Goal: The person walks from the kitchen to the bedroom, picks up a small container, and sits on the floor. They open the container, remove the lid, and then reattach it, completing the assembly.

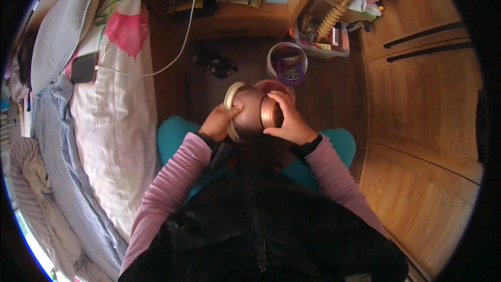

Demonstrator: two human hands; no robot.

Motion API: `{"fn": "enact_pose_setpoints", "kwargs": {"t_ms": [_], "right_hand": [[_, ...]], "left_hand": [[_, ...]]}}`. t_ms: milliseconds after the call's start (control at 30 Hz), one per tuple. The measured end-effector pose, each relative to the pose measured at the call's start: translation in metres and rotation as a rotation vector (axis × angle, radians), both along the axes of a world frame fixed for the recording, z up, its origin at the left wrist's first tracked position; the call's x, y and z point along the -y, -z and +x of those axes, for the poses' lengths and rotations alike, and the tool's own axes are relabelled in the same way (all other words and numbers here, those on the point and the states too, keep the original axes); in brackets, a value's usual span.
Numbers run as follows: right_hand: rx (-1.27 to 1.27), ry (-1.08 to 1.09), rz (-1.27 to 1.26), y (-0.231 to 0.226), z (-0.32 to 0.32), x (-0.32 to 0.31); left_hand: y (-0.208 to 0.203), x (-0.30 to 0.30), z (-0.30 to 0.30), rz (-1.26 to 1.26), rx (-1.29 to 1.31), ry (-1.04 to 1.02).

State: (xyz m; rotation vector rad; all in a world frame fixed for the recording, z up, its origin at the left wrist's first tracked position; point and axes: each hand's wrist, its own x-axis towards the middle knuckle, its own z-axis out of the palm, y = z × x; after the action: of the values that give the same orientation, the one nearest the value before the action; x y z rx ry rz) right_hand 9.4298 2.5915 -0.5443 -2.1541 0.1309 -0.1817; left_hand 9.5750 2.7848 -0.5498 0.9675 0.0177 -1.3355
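Observation:
In front of my knees I hold a rounded, mauve-brown object (249, 107) on its side; its exact kind I cannot make out. A curved cream piece (229, 99) runs along its left end, and a shiny copper-coloured round part (269, 113) forms its right end. My left hand (216, 123) is closed on the cream side, thumb pressed against the brown body. Curled over the copper part are the fingers and thumb of my right hand (294, 123). Behind the right hand shows part of a reddish, rimmed vessel (276, 84).
Beyond my hands stand a white bucket (271, 64) with a purple ring and small items, and a clear plastic bin (342, 47) holding a wooden roller. A bed with a phone (84, 68) on a cable lies left. Wooden cabinets (417, 99) flank the right; a shelf unit (302, 0) stands ahead.

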Motion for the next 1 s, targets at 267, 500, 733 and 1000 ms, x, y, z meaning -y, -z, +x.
{"fn": "enact_pose_setpoints", "kwargs": {"t_ms": [267,500,733,1000], "right_hand": [[-0.467,0.330,0.745,0.013,0.000,0.000],[-0.193,0.249,0.979,-0.001,0.000,0.005],[-0.112,0.151,-0.028,0.008,-0.008,-0.002],[-0.388,0.345,1.038,0.022,-0.005,0.003]], "left_hand": [[0.005,0.002,-0.006,0.085,0.335,0.053],[0.005,0.003,-0.007,0.161,0.435,0.110],[0.002,0.006,-0.010,0.174,0.477,0.095],[-0.002,0.008,-0.013,0.148,0.470,0.115]]}}
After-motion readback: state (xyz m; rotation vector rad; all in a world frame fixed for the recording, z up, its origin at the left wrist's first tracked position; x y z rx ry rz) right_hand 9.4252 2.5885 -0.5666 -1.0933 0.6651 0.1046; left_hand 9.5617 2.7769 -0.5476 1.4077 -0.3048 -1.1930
